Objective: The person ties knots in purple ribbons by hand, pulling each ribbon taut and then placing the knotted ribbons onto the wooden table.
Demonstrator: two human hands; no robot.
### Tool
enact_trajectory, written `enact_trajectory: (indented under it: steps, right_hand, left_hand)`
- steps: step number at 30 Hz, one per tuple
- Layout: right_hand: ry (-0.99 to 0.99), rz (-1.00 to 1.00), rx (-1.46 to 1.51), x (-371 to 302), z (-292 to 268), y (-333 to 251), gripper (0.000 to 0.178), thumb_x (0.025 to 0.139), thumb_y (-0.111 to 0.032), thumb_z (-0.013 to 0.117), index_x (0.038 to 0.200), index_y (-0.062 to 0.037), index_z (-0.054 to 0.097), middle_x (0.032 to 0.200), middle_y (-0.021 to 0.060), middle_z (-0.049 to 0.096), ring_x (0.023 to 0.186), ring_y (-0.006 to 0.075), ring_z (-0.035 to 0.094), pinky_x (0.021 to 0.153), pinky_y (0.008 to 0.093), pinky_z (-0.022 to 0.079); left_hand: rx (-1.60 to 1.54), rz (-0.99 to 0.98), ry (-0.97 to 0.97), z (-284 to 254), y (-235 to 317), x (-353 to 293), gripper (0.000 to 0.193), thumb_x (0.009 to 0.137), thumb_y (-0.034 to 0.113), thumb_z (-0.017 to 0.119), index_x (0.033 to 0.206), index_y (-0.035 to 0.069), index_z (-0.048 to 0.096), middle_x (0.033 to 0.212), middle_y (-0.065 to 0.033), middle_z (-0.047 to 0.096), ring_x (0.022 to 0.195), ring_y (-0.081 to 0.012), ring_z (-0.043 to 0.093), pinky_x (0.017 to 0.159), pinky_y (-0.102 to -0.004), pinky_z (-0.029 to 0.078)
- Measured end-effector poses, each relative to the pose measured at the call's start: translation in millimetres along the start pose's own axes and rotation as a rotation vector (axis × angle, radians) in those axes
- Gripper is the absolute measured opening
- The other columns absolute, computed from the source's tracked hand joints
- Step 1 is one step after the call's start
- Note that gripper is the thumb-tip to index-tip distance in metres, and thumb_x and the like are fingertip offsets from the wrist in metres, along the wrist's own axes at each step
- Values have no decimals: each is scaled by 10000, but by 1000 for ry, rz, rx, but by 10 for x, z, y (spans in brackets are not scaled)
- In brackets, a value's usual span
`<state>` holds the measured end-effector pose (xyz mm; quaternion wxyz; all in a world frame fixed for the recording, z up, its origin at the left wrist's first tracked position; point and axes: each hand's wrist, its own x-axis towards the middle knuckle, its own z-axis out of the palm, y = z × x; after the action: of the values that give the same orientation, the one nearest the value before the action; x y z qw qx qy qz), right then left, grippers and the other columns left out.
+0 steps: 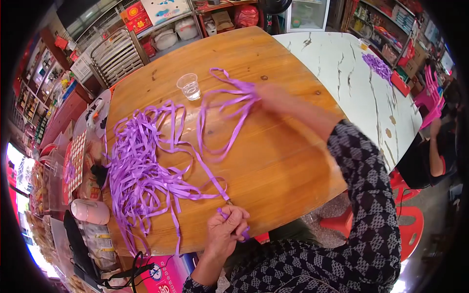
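A big tangled heap of shiny purple ribbon point(141, 166) lies on the left side of the wooden table point(293, 156). Close to my body at the near edge, my left hand point(227, 228) is closed, with purple ribbon showing at the thumb and below the fingers. One strand runs from near this hand back toward the heap. My right hand point(271, 97) is stretched over the far middle of the table and smeared by motion. Loose loops of purple ribbon point(244, 88) gather at its fingers and spread leftward.
A clear plastic cup point(189, 87) with some liquid stands beyond the heap. A white marbled table point(337, 63) adjoins on the right, bearing another purple ribbon pile point(377, 67). A pink cylindrical container point(91, 212) stands at left. Another person's arm point(435, 146) shows far right.
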<state>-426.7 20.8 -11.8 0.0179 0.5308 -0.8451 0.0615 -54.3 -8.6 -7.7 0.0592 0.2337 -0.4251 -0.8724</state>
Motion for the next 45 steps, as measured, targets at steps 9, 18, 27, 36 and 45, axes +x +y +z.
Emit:
enact_trajectory:
  steps: [9, 18, 27, 36, 45]
  right_hand:
    - [512, 745, -376, -1303, -1405, 2858, 217, 751, -176, 560, 865, -5, 632, 891, 231, 623, 863, 392, 607, 721, 474, 493]
    - [361, 714, -461, -2067, -1157, 2958, 304, 690, -138, 520, 957, -79, 651, 851, 180, 643, 788, 388, 594, 703, 456, 469]
    - [-21, 90, 1123, -2101, -510, -853, 147, 822, -42, 616, 962, -4, 641, 889, 44, 650, 846, 103, 595, 750, 229, 477]
    - [46, 140, 1853, -2365, -230, -1896, 174, 809, -38, 640, 970, 27, 629, 983, 101, 612, 897, 158, 578, 785, 268, 477]
    - [328, 257, 2217, -2425, -216, -1881, 121, 845, -61, 591, 928, 26, 581, 935, 178, 617, 790, 201, 615, 694, 300, 522]
  left_hand:
    - [109, -42, 61, 98, 22, 40, 214, 902, 158, 552, 807, -34, 551, 572, -22, 453, 441, -73, 376, 384, -206, 324]
    - [259, 20, 28, 518, 18, 185, 150, 881, 107, 533, 974, -10, 543, 644, -54, 504, 443, -62, 343, 416, -189, 260]
    - [170, 43, 36, 472, -35, 63, 264, 859, 130, 602, 1057, -32, 536, 668, -59, 533, 450, -58, 341, 421, -170, 250]
    - [838, 720, 99, 359, -196, -246, 405, 850, 70, 615, 1213, -35, 468, 753, -11, 588, 606, -49, 497, 533, -166, 378]
    - [305, 391, 50, 264, -93, -362, 446, 844, 77, 616, 1241, -28, 442, 867, -119, 649, 584, -73, 508, 510, -172, 410]
